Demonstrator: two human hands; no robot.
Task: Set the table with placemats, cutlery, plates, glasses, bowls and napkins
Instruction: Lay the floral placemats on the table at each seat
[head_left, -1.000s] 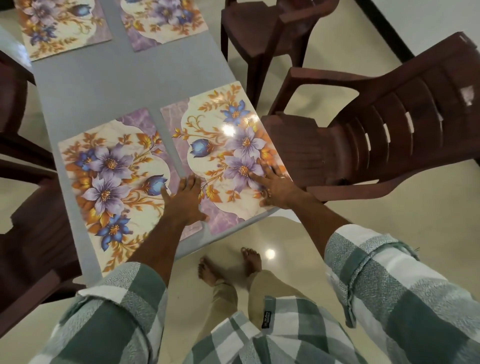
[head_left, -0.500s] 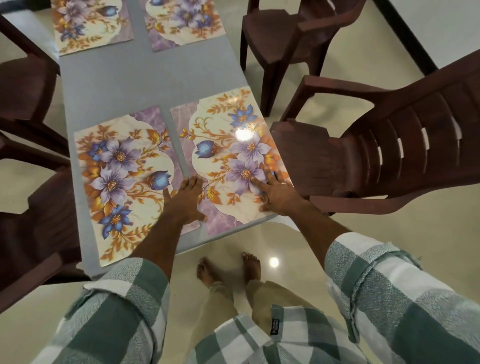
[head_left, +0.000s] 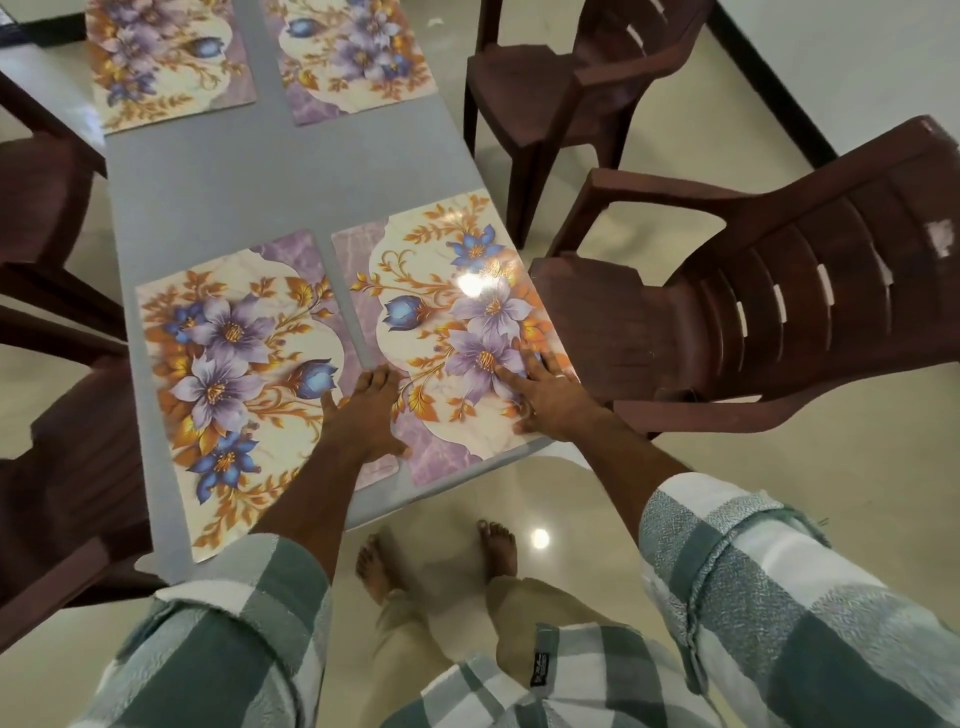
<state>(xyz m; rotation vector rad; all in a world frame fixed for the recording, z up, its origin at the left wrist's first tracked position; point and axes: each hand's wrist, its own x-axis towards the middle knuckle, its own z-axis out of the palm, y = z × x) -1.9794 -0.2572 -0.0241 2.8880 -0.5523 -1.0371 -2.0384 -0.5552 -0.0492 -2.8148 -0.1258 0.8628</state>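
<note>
Both hands lie flat on floral placemats at the near end of a grey table (head_left: 218, 187).

The left hand (head_left: 366, 415) rests palm down, fingers straight, across the narrow gap between the near-left mat (head_left: 234, 364) and the near-right mat (head_left: 441, 322), gripping nothing. The right hand (head_left: 543, 392) is spread flat on the near-right mat's outer, near corner, fingers straight, also gripping nothing. The two near mats lie side by side, just apart, close to the table's near edge; the right one reaches the table's right edge. Two more mats, far-left (head_left: 166, 62) and far-right (head_left: 353, 57), lie at the far end, well apart from the near pair. Brown plastic chairs stand around the table, one (head_left: 753, 312) just beside the near-right mat.
</note>
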